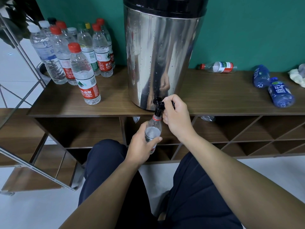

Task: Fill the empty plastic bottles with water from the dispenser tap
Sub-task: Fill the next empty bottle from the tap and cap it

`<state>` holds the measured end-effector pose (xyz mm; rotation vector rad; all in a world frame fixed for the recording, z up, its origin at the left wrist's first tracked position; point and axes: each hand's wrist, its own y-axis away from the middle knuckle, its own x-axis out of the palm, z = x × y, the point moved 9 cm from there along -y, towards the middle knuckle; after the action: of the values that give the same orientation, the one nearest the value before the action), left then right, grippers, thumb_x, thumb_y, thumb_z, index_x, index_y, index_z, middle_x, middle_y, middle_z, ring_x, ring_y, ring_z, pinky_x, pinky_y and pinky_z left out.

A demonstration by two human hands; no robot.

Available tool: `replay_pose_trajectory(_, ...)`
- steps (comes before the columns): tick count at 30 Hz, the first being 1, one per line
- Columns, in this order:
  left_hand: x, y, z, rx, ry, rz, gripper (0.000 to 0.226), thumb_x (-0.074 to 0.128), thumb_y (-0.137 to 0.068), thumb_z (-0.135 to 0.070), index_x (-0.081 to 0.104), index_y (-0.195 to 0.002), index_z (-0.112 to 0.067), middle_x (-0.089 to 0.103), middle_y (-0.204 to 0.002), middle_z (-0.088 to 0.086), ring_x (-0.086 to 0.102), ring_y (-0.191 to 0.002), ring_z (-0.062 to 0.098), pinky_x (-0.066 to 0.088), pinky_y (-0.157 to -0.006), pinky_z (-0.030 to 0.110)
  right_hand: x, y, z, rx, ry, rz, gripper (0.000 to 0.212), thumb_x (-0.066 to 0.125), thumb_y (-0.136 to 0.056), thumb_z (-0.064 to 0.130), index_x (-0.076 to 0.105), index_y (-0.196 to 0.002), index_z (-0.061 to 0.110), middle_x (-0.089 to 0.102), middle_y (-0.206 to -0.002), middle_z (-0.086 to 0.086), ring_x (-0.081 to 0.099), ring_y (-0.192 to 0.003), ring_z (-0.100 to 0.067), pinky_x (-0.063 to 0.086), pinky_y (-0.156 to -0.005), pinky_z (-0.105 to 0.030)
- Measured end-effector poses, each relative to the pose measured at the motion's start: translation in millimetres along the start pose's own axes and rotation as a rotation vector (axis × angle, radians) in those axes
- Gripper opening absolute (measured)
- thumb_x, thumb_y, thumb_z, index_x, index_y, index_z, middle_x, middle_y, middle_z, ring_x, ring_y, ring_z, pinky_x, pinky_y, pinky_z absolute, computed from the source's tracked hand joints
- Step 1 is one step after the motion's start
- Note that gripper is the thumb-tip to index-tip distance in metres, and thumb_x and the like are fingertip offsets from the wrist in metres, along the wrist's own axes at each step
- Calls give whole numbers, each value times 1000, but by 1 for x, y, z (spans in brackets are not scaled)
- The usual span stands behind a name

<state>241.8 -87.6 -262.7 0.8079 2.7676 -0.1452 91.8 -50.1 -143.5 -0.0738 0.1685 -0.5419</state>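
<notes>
A tall steel water dispenser (161, 52) stands on the wooden shelf top (214, 96), its black tap (158, 106) overhanging the front edge. My left hand (142, 144) grips a clear plastic bottle (153, 129) with a red neck ring, its open mouth right under the tap spout. Water shows inside the bottle around shoulder height. My right hand (176, 114) is curled round the tap's black lever.
Several capped, water-filled bottles (74, 52) stand at the shelf's left. A clear bottle (217, 67) with a red cap and two blue bottles (270, 86) lie on the right, by a crumpled cloth (297, 76). A metal rack (24, 96) stands at left. Open cubbies sit below.
</notes>
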Motion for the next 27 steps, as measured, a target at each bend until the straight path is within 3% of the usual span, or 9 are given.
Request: replay_pose_trajectory(27, 0, -1, 2, -6, -15, -2, 67, 88, -95, -36, 53, -151, -43, 74, -129, -19, 70, -121, 2, 60, -108, 42, 0, 0, -1, 5, -8, -10, 22, 54, -115, 29, 60, -95, 22, 48, -61, 12, 44, -56, -11, 38, -56, -32)
